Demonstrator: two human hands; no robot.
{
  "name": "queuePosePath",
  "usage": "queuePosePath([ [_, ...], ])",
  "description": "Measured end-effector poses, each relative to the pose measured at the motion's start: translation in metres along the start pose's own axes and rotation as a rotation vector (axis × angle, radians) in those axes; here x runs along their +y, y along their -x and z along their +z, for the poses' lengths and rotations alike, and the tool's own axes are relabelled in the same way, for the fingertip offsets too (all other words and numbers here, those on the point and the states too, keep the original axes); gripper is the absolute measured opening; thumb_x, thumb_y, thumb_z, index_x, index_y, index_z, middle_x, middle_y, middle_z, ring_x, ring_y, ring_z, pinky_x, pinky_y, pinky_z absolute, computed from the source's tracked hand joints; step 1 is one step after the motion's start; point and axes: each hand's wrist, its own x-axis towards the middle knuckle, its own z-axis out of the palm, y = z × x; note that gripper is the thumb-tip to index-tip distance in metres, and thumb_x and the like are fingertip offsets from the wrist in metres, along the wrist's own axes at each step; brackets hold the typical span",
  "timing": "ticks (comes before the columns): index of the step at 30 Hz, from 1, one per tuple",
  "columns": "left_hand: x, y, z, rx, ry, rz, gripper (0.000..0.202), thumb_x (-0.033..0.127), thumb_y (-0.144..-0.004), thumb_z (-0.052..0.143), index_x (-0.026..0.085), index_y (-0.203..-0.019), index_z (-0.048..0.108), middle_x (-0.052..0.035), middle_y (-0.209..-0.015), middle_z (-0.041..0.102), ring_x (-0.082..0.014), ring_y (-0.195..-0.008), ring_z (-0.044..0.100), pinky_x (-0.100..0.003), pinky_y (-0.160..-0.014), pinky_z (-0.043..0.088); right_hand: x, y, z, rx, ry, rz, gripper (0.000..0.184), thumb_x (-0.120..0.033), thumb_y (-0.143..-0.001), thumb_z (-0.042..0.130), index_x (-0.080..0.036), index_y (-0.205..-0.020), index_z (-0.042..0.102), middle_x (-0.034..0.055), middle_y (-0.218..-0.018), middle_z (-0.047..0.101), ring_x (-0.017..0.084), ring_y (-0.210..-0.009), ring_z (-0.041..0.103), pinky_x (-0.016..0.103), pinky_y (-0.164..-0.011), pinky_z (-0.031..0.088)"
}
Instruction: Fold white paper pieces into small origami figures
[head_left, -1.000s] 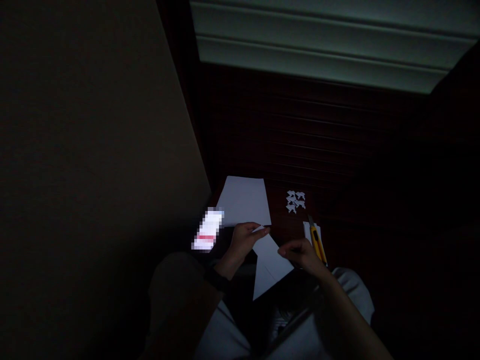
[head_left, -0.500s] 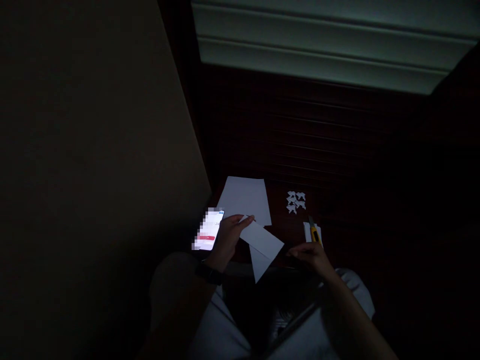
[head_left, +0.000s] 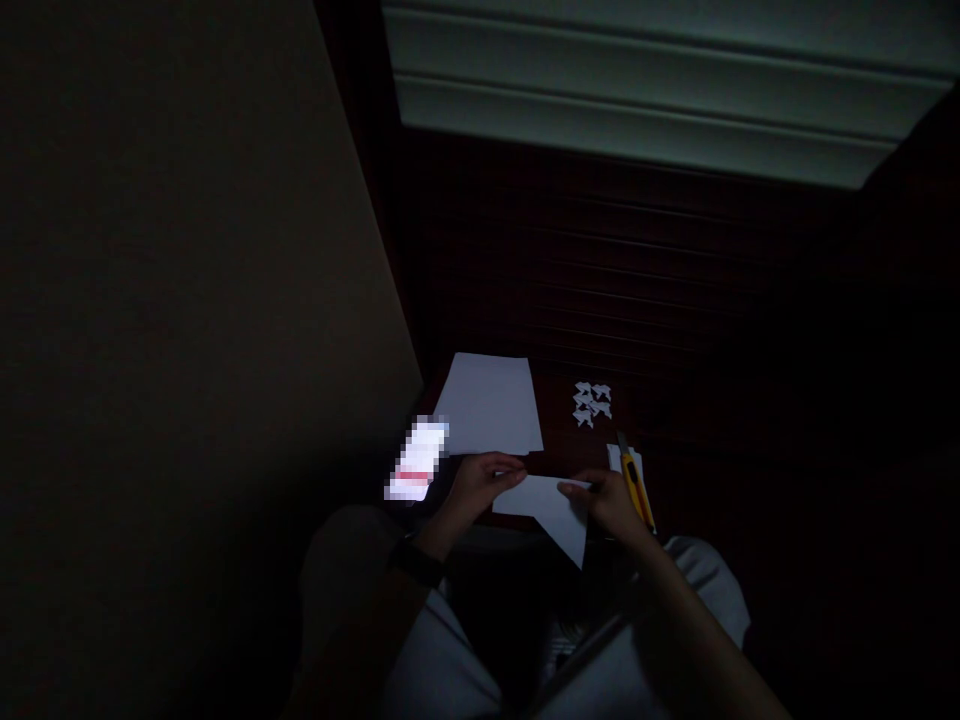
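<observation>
In a very dark room I hold a folded white sheet of paper (head_left: 551, 505) between both hands, just above my lap. My left hand (head_left: 480, 485) pinches its left corner, fingers closed. My right hand (head_left: 611, 505) grips its right edge, fingers closed. The sheet lies nearly level, with a point hanging down toward my knees. A dark band sits on my left wrist.
On the dark wooden table lie a flat white sheet (head_left: 491, 402), a lit phone (head_left: 416, 462) at the left edge, several small folded paper pieces (head_left: 591, 402), and a yellow utility knife (head_left: 634, 480) on a small white slip. A wall stands at the left.
The folded sheet has turned from tilted to nearly level. My left hand has come down and right from beside the phone. My right hand has taken hold of the sheet's right edge again.
</observation>
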Motion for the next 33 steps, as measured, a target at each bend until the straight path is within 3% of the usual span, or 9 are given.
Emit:
queuePosePath([
  [5,0.002,-0.003,0.0,-0.361,-0.303,-0.005,0.033,0.041,-0.07,0.06,0.011,-0.079,0.07,-0.0057,-0.072,0.068,-0.0162,-0.064,0.059,-0.023,-0.057,0.042,-0.008,0.002,-0.003,-0.137,0.042,-0.049,0.033,-0.044,-0.068,0.061,-0.012,-0.074,0.068,0.0029,-0.061,0.061,0.011,-0.049,0.049,0.02,-0.042,0.033],
  [9,0.008,-0.003,0.005,-0.5,-0.321,0.014,0.035,0.04,-0.076,0.052,0.012,-0.086,0.069,-0.0041,-0.077,0.068,-0.0144,-0.064,0.056,-0.021,-0.055,0.039,-0.014,0.003,-0.001,-0.166,0.061,-0.105,0.033,-0.045,-0.071,0.058,-0.013,-0.073,0.068,0.0022,-0.061,0.062,0.011,-0.05,0.048,0.019,-0.043,0.032],
  [20,0.011,0.005,0.0,-0.521,-0.286,-0.044,0.033,0.038,-0.076,0.053,0.01,-0.085,0.069,-0.0053,-0.074,0.067,-0.0131,-0.061,0.055,-0.02,-0.052,0.037,-0.023,0.005,-0.009,-0.195,0.056,-0.093,0.029,-0.041,-0.069,0.061,-0.013,-0.068,0.069,0.0018,-0.056,0.06,0.01,-0.049,0.046,0.02,-0.043,0.031],
  [26,0.01,0.009,-0.016,-0.536,-0.261,-0.081,0.033,0.039,-0.074,0.056,0.011,-0.085,0.069,-0.0058,-0.077,0.068,-0.0156,-0.068,0.058,-0.022,-0.06,0.042,-0.02,0.006,-0.021,-0.154,0.044,-0.054,0.032,-0.043,-0.067,0.063,-0.012,-0.066,0.068,0.0021,-0.055,0.059,0.01,-0.049,0.046,0.02,-0.043,0.031],
  [31,-0.001,0.011,-0.037,-0.566,-0.144,-0.191,0.035,0.04,-0.073,0.056,0.01,-0.087,0.068,-0.0095,-0.079,0.069,-0.0165,-0.068,0.062,-0.027,-0.064,0.047,-0.018,0.007,-0.033,-0.115,0.034,-0.023,0.034,-0.045,-0.066,0.063,-0.012,-0.067,0.068,0.0021,-0.056,0.059,0.011,-0.049,0.046,0.021,-0.043,0.032],
  [33,-0.006,0.01,-0.044,-0.511,-0.116,-0.233,0.035,0.04,-0.071,0.059,0.01,-0.088,0.067,-0.0115,-0.081,0.069,-0.0175,-0.069,0.063,-0.029,-0.065,0.048,-0.015,0.007,-0.036,-0.073,0.027,0.001,0.036,-0.047,-0.066,0.062,-0.012,-0.067,0.068,0.0017,-0.054,0.057,0.01,-0.047,0.044,0.021,-0.042,0.031],
])
